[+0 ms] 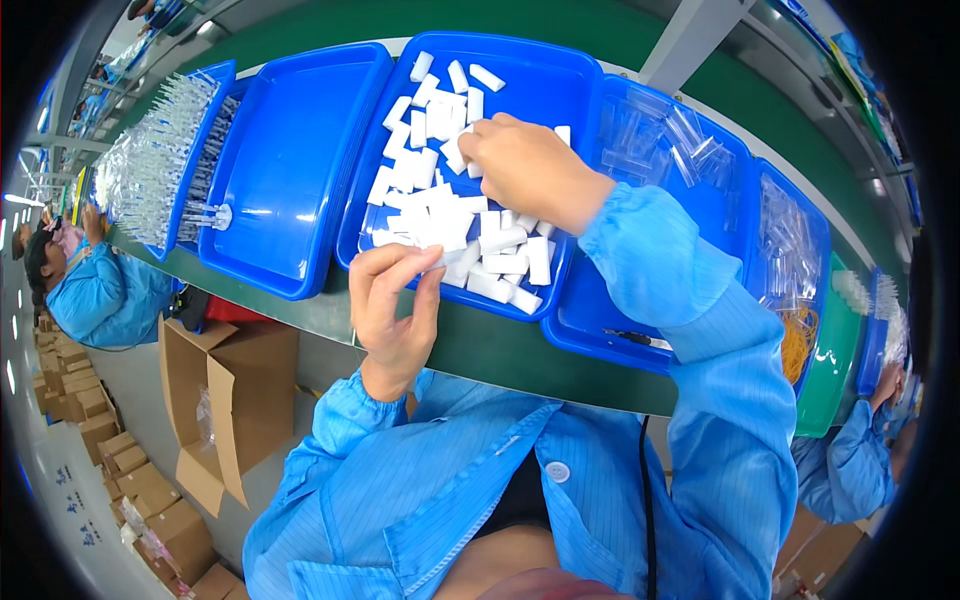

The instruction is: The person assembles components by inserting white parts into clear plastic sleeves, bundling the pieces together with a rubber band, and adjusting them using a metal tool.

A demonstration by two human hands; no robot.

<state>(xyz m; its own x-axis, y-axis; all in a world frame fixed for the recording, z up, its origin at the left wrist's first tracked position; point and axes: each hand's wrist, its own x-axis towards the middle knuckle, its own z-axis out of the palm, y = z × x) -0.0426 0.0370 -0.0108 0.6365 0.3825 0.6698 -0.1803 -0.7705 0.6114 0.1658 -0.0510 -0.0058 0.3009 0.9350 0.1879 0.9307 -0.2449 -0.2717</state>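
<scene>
Covering part of white pieces [440, 208]: right hand [527, 168].

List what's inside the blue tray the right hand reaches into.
Many white pieces lie loose inside the blue tray. Whatever sits beneath the right hand or under those pieces is covered, so unseen.
</scene>
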